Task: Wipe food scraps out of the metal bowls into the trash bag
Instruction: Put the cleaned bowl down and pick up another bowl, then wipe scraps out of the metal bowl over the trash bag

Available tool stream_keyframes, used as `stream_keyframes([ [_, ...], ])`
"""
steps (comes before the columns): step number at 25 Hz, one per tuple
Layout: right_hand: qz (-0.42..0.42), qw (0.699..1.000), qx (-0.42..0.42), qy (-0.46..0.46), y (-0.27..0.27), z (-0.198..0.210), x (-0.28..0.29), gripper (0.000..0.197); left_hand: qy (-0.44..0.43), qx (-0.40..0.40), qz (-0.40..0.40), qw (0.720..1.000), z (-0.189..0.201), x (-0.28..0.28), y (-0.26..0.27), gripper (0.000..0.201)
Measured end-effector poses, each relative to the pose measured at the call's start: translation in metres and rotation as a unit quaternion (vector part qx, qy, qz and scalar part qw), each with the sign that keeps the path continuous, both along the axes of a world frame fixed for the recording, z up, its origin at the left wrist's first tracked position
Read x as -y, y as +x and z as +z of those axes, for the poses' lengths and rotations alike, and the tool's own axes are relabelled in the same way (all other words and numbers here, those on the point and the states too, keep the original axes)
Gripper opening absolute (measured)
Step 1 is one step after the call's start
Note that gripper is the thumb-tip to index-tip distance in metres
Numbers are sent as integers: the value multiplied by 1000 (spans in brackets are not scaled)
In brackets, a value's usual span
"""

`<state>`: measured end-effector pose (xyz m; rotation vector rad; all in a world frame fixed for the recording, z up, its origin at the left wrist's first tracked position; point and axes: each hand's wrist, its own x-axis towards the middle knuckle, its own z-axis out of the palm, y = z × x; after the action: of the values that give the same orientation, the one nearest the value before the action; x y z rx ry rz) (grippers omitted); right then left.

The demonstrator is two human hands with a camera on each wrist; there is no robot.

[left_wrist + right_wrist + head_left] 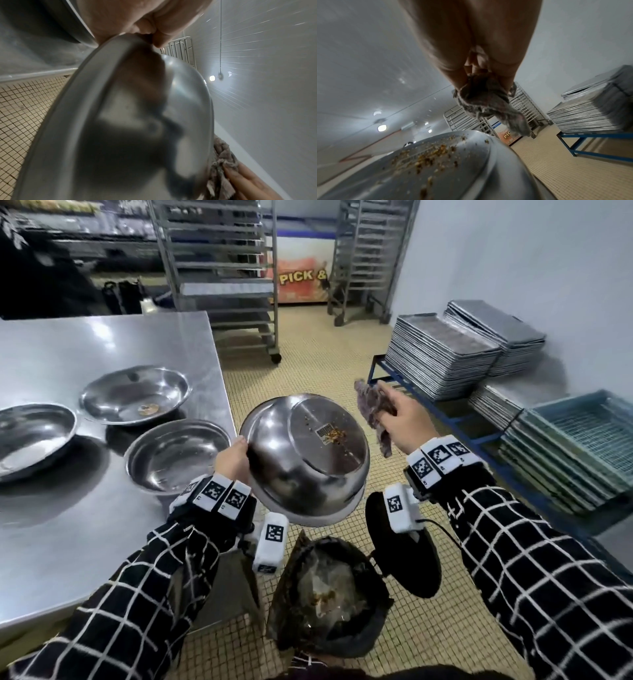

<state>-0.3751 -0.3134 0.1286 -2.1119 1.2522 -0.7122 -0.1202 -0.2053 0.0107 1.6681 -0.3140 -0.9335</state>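
Bowls on table: three metal bowls [178, 455] sit left of the bowl we hold; the far one has a few scraps.
Left hand [231, 460]: our fingers grip the held bowl [308, 453] by its left rim.
Held bowl: tipped, bottom up, crumbs [426, 155] stuck on it, right above the trash bag [329, 594].
Right hand [407, 422]: just right of the bowl, fingers squeezing the rag [375, 405], not touching yet.
Trash bag: scraps inside.

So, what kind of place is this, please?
Most likely a commercial kitchen or bakery back room: tall metal rack trolleys, big stacks of baking trays and a steel worktable with metal bowls.
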Motion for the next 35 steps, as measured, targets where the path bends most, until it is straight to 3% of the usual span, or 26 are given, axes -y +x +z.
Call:
stream_keyframes([
  [2, 27, 999, -30, -33, 10, 3, 22, 48, 16, 20, 11, 1000, -12, 19, 4, 61],
  [5, 95, 992, -68, -50, 33, -1, 41, 43, 66, 54, 28, 996, 14, 22, -9, 50],
  [8, 141, 983, -110, -43, 47, -23, 56, 42, 55, 75, 67, 993, 23, 36, -4, 37],
  [13, 212, 962, -160, -64, 38, -76, 52, 38, 66, 109, 95, 987, 31, 38, 3, 51],
  [16, 174, 974, -146, 10, 19, -93, 47, 33, 58, 115, 88, 988, 33, 44, 7, 51],
  [20, 13, 982, 36, 187, 18, -79, 61, 28, 82, 165, 66, 981, 38, 43, 4, 49],
  [22, -13, 982, 99, 160, 34, -58, 71, 24, 76, 173, 60, 980, 42, 43, 3, 48],
  [24, 19, 990, 101, 96, 57, -35, 73, 27, 67, 172, 52, 981, 43, 43, 4, 47],
  [27, 122, 992, 10, -16, 90, -21, 66, 38, 44, 167, 47, 984, 38, 46, 6, 47],
  [29, 163, 977, -85, -104, 100, -26, 57, 42, 41, 175, 45, 983, 40, 48, 6, 47],
  [30, 174, 972, -93, -127, 98, -33, 53, 43, 39, 176, 46, 982, 41, 49, 6, 46],
  [33, 231, 966, -36, -110, 74, -66, 39, 41, 30, 174, 62, 982, 46, 51, 10, 43],
  [35, 264, 960, -65, -64, 52, -91, 34, 37, 15, 172, 75, 982, 48, 53, 13, 42],
])
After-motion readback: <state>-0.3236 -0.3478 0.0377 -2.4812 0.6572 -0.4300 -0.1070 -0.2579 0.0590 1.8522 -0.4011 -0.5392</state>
